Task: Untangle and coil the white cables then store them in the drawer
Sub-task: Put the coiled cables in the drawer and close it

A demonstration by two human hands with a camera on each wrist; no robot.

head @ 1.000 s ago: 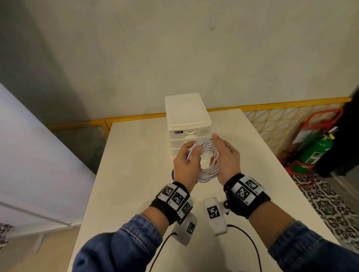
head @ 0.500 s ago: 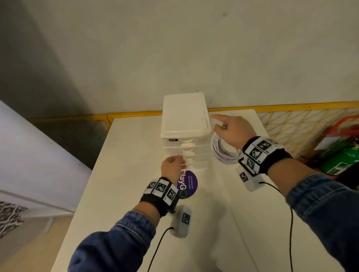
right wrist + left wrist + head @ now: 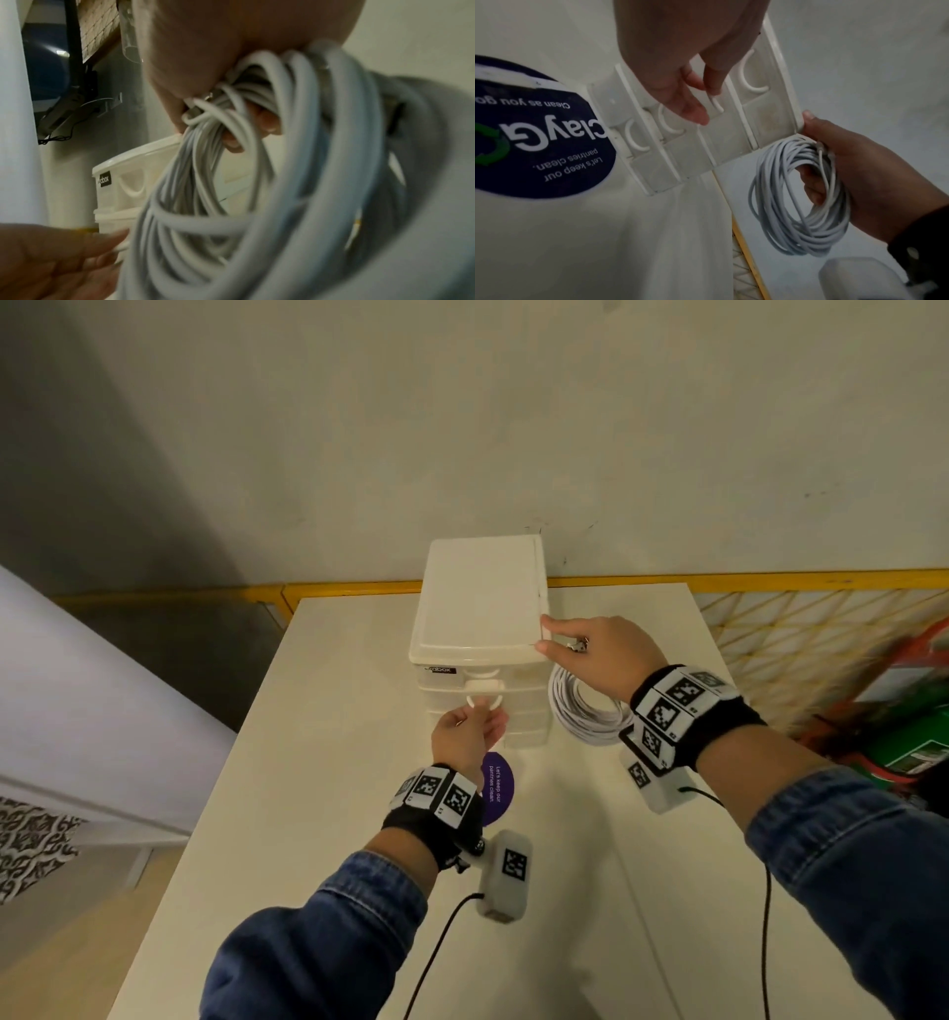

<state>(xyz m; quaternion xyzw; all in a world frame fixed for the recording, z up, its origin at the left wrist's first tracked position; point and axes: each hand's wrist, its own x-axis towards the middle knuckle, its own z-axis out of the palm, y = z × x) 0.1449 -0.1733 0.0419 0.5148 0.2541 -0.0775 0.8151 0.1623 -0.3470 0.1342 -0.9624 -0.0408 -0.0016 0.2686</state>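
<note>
White drawer unit [image 3: 480,608] stands at the far end of the white table [image 3: 318,762], against the wall, w/ several stacked drawers, each w/ a curved handle. Left hand [image 3: 470,737] is at the front of the unit, fingertips [image 3: 695,113] on the ring-shaped handle [image 3: 484,700] of the second drawer from the top; fingers look hooked at the handle but can't tell if they actually pinch it. All drawer fronts look flush w/ the unit in the left wrist view.

Right hand [image 3: 598,652] holds the coiled white cable [image 3: 585,711] just beside the unit's right side; middle, ring and little fingers curl through the coil's centre (clear in the left wrist view [image 3: 800,194]), coil hanging below the palm, off the tabletop as far as I can tell. Index finger and thumb stick out and touch the front right corner of the unit's top. A cable plug end sits tucked in the bundle near the knuckles.

A round purple sticker [image 3: 497,788] lies on the table in front of the unit, partly under the left wrist. Both wrists carry black bands w/ square marker tags, camera pods hanging below them. A yellow mesh rail runs behind the table; a green cylinder [image 3: 919,742] sits at far right
</note>
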